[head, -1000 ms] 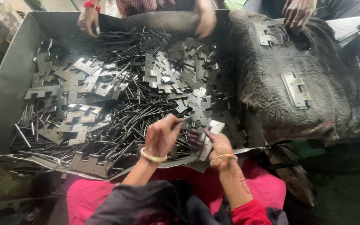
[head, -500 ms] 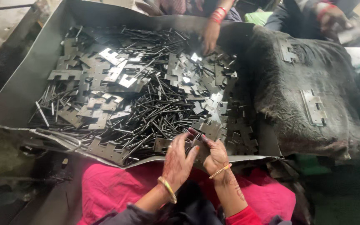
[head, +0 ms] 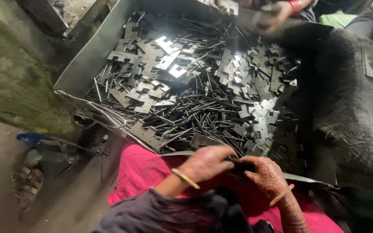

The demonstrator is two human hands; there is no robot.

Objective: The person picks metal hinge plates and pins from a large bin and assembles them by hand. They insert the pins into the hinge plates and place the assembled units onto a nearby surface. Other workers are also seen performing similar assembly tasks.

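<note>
Head view: left hand (head: 206, 163) and right hand (head: 267, 174) brought together just off the tray's near edge, over a pink-clad lap (head: 145, 166), sharing one small dark metal piece (head: 238, 165). Left grip curled over the piece from above, fingers pressed together on it; right grip pinching its other end, thumb and forefinger closed. Held close to the body and clear of the heap, probably so both ends can be worked without snagging loose stock. A gold bangle (head: 185, 178) on the left wrist, another on the right.

Beyond the hands, a wide sheet-metal tray (head: 83, 64) with raised walls, likely to keep the loose parts from sliding off. Notched flat plates (head: 255, 121) heaped along the right side and far left corner, thin rods (head: 195, 114) strewn across the middle and toward the near edge. At the far edge, another person's hand (head: 273, 19) reaching in. Right of the tray, a dark rough cloth (head: 350, 116) carrying a couple of plates.

Mossy concrete wall at left, bare floor below, a blue bottle (head: 31, 138) and a sandal (head: 29, 183) lying there
</note>
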